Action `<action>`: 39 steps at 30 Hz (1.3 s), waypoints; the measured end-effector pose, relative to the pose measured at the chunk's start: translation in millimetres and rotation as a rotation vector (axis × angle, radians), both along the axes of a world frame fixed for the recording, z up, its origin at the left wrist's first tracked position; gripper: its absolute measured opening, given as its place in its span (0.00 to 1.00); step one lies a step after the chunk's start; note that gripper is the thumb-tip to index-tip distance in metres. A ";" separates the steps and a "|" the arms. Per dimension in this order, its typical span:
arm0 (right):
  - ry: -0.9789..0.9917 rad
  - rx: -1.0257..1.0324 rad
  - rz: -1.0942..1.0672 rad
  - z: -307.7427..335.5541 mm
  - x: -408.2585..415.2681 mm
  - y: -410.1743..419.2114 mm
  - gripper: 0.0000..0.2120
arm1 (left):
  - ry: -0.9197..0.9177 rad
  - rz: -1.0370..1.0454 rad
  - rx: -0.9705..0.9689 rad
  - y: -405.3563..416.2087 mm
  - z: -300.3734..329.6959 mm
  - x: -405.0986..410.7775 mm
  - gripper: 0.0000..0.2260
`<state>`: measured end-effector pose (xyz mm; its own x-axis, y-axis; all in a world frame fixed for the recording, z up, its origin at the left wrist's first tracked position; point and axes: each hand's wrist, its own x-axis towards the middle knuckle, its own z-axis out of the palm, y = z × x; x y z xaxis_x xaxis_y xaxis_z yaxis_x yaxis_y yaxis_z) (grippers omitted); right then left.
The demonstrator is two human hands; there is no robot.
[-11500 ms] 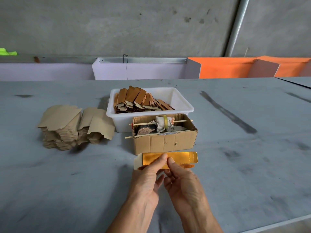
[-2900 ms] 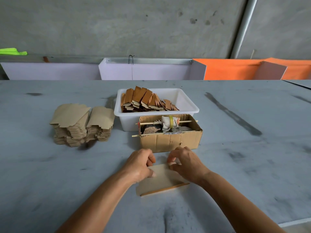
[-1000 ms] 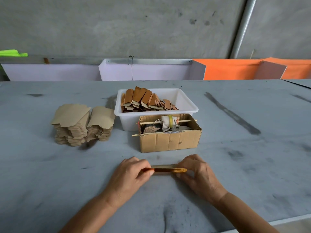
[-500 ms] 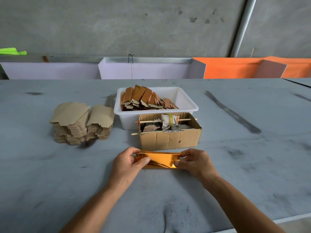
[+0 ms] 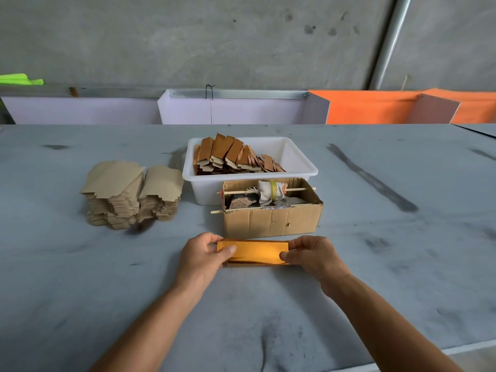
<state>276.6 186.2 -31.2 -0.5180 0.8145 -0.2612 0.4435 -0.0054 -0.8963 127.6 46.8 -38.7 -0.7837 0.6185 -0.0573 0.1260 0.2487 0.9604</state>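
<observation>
Two forearms enter from the near edge, and the two hands meet low over the grey table (image 5: 375, 277).

One gold box (image 5: 256, 251), long and low, lies crosswise between the hands, just in front of a cardboard box. I cannot tell if it rests fully on the table.
- Left hand (image 5: 202, 255): pinches the left end, thumb flat on the top face, other fingers curled round the far edge.
- Right hand (image 5: 312, 255): pinches the right end, thumb at the near edge, fingers curled over the far side.

One cardboard box (image 5: 271, 222), open on top. It holds two thin sticks (image 5: 239, 192) laid lengthwise, their ends poking out past the box. One cloth wad (image 5: 268, 189) with a yellow band sits on the far stick. Dark scraps lie beneath, kind unclear.

One white tub (image 5: 204, 193) stands right behind the cardboard box. Its left and middle part holds brown folded pieces (image 5: 228, 157) leaning in a row, too many to count.

Two stacks (image 5: 128, 194) of flat tan card blanks stand left of the tub, side by side and touching. The sheet count is not readable.

At the far edge are pale panels (image 5: 241, 111) and orange panels (image 5: 370, 107), then a concrete wall with one metal pipe (image 5: 389, 41).
</observation>
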 end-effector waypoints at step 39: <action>-0.115 1.224 0.092 -23.6 -4.1 -42.3 0.07 | 1.046 -0.198 -0.271 -5.7 1.9 21.2 0.08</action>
<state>272.5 143.9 -54.8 -0.6109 0.5162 0.6003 0.4742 0.8457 -0.2448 148.9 41.1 -36.8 -0.4127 0.8059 0.4246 0.9071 0.3210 0.2724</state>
